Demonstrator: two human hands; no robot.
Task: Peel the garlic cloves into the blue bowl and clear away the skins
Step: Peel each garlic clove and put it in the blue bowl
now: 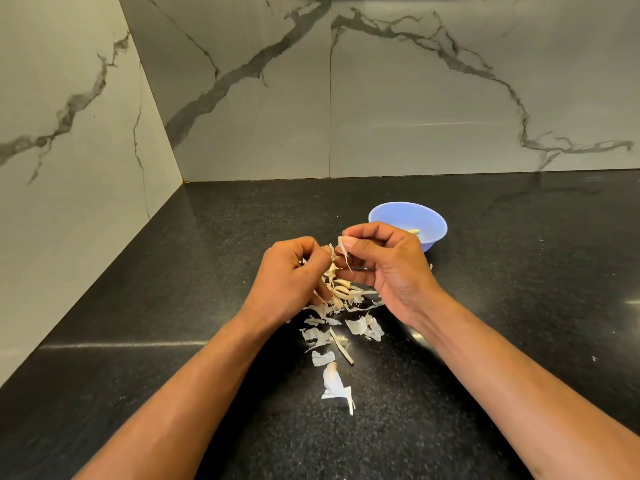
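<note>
Both hands meet over a pile of garlic on the black counter. My left hand (294, 275) has its fingers curled round a garlic piece, mostly hidden behind its fingers. My right hand (384, 261) pinches a strip of papery skin (344, 249) between thumb and forefinger, the strip hanging down. Below the hands lie unpeeled cloves (341, 292) among loose white skins (322, 336). The blue bowl (388, 216) stands just behind my right hand, with a pale peeled clove (414, 231) showing inside.
More skin scraps trail toward me, the nearest one (334, 384) between my forearms. The black counter (519, 271) meets grey marble walls at the back and left, forming a corner at far left.
</note>
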